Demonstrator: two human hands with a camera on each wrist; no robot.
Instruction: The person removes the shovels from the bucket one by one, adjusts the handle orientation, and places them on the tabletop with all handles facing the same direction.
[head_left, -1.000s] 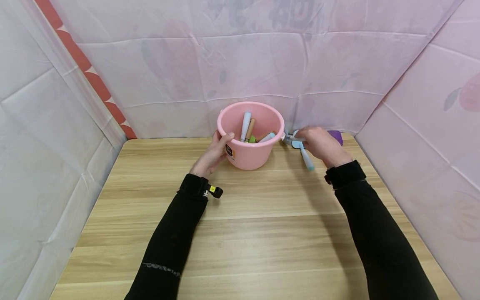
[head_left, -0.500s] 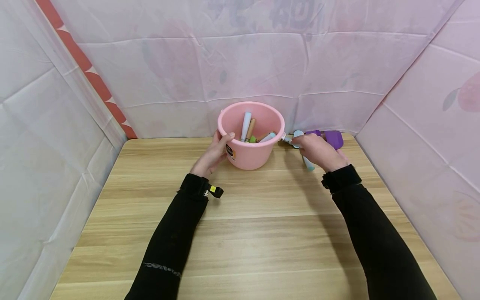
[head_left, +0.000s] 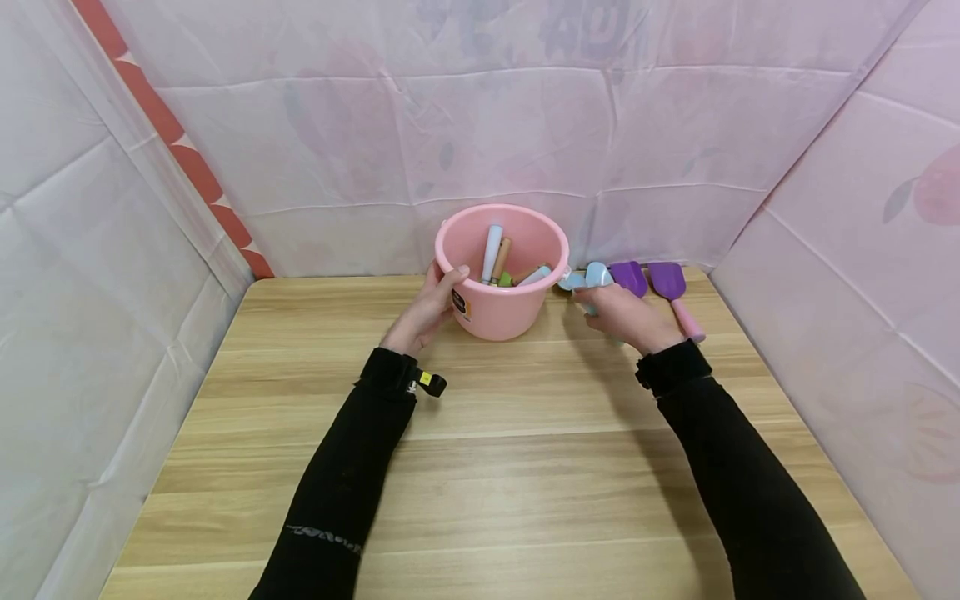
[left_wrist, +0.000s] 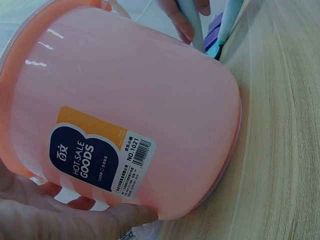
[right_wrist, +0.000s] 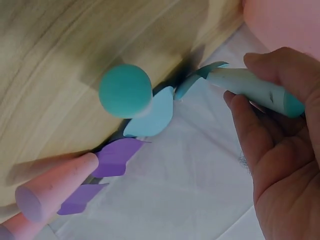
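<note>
The left hand [head_left: 420,312] grips the near-left rim of the pink bucket [head_left: 501,271] at the table's far edge, while the right hand [head_left: 622,312] pinches a light-blue scoop's handle [right_wrist: 252,85] just right of it. The pinch looks shallow, though the view is tight, so the scoop could slip out, or its blade could snag the other blue scoop [right_wrist: 132,102] and purple scoops [head_left: 648,279] crowded beside it.

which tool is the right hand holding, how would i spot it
Find the pink bucket at the table's far edge. Just right of it, the right hand grips a pale blue scoop; its neighbours further right are purple.
</note>
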